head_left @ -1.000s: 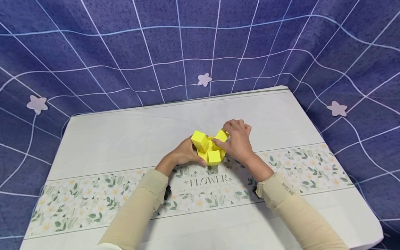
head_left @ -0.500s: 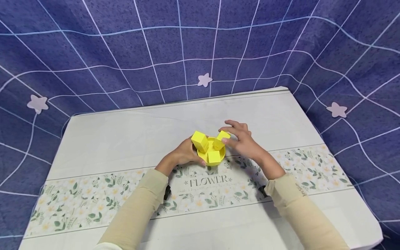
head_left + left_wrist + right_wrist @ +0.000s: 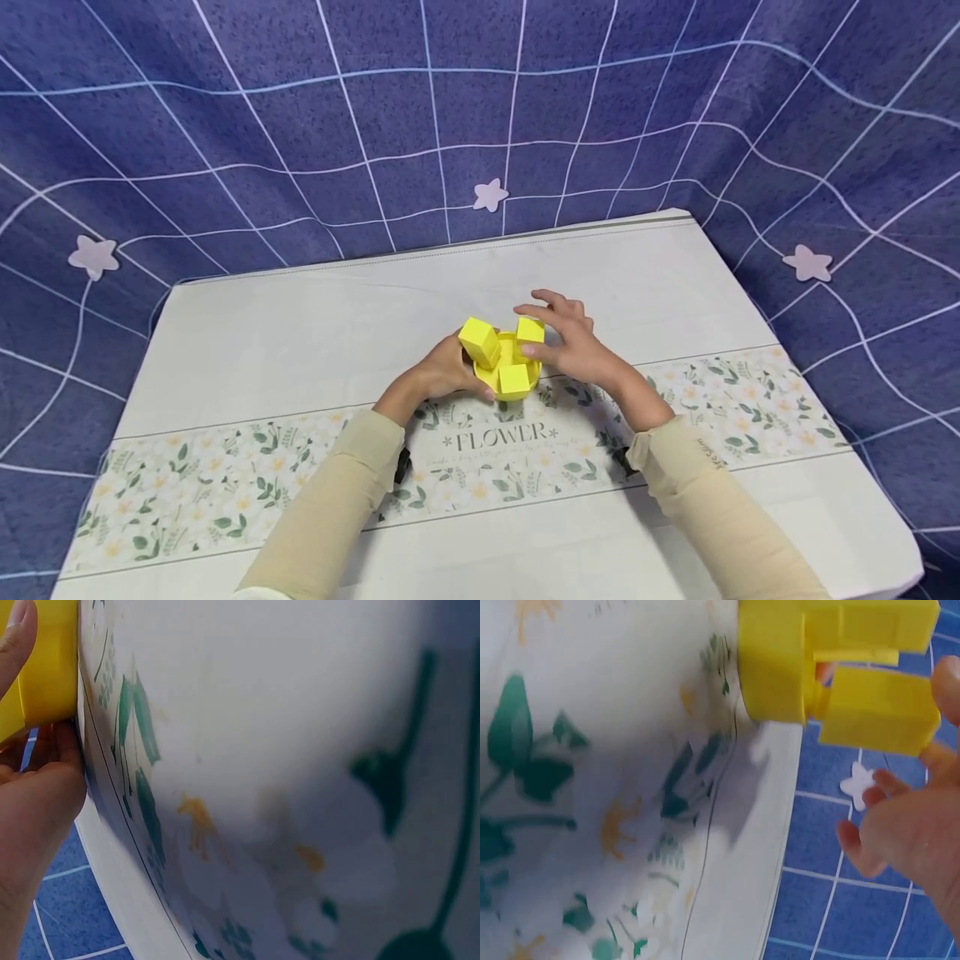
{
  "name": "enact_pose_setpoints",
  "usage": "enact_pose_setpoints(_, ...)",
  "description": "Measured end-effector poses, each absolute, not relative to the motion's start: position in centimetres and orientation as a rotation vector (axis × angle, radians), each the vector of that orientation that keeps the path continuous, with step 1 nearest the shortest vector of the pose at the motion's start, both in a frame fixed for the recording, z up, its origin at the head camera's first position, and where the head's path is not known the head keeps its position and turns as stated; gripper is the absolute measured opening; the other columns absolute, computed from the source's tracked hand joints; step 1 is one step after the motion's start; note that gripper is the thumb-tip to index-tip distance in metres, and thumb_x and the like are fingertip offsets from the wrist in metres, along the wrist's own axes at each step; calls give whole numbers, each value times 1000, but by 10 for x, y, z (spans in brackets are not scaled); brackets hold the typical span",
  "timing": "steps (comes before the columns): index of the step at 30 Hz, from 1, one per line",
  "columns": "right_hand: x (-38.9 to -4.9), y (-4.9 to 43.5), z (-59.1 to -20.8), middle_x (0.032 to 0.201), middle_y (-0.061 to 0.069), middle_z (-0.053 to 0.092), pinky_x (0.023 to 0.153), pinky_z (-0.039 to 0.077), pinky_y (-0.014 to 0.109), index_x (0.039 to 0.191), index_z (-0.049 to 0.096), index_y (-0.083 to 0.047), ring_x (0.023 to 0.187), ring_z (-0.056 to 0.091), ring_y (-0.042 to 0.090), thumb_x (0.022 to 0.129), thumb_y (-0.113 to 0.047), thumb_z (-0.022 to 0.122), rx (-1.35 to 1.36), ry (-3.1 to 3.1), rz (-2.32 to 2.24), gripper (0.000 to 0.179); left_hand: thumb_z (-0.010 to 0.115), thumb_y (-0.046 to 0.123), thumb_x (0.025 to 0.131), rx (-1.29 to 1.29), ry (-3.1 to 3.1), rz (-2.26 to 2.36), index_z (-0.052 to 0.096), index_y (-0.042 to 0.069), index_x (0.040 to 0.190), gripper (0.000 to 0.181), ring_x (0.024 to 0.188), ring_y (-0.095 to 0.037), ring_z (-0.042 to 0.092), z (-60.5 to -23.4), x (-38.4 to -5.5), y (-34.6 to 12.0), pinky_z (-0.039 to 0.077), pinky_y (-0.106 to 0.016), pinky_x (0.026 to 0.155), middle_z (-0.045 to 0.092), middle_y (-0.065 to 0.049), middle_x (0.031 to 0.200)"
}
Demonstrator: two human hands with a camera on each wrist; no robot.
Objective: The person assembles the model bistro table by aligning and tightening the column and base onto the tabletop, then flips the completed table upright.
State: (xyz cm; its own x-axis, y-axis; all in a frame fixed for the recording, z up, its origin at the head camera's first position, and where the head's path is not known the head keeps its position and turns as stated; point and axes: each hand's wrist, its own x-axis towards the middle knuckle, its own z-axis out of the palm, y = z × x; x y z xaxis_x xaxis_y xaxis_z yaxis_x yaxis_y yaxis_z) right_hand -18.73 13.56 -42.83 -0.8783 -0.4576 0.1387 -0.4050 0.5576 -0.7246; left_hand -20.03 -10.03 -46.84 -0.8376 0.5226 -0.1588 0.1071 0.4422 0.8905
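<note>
In the head view, a round, shallow yellow dish-like base [image 3: 507, 347] stands on the table. Three yellow square-ended blocks rise from it: a left block [image 3: 481, 340], a front block [image 3: 514, 381] and a right block [image 3: 530, 332]. My left hand [image 3: 442, 367] grips the base from its left side, its thumb at the front. The thumb and a finger of my right hand [image 3: 581, 346] pinch the top of the right block, the other fingers spread away from it. In the right wrist view, this block [image 3: 877, 711] sticks out of the base [image 3: 772, 667] by a narrower stem.
A white tablecloth [image 3: 315, 333] with a floral band and the word FLOWER covers the table. Behind and at both sides hangs a blue curtain [image 3: 480, 108] with a grid pattern and pale stars. The table's far edge lies beyond the hands.
The right hand first drew back slightly to the right, its fingers spreading, then came back left. The right block has turned and shifted slightly. The left hand stays on the base.
</note>
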Motion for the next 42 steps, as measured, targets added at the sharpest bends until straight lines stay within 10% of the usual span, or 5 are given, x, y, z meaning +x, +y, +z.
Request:
enact_pose_setpoints(9,-192,136,-431,140,5,27,89,14,53,120,53,-23,120,20,28,79,-22,64,-838,2730,-1192,42,88,29,42,542,2293,1373,42,25,122,92,104,-9,48,-483,-206,-102,33,-31,95,51,10,114)
enact_pose_setpoints(26,-199,141,-425,132,4,40,89,17,45,116,59,-20,114,29,20,55,-41,77,-1000,2984,-947,67,87,31,43,532,2332,1336,40,26,124,93,107,-7,46,-481,-205,-100,31,-30,96,49,12,117)
enact_pose_setpoints(42,-199,133,-417,113,3,50,81,25,42,97,61,-12,102,36,20,58,-40,77,-970,3050,-824,51,85,13,50,543,2291,1367,40,12,127,89,108,-13,47,-449,-191,-97,31,-31,97,50,2,120)
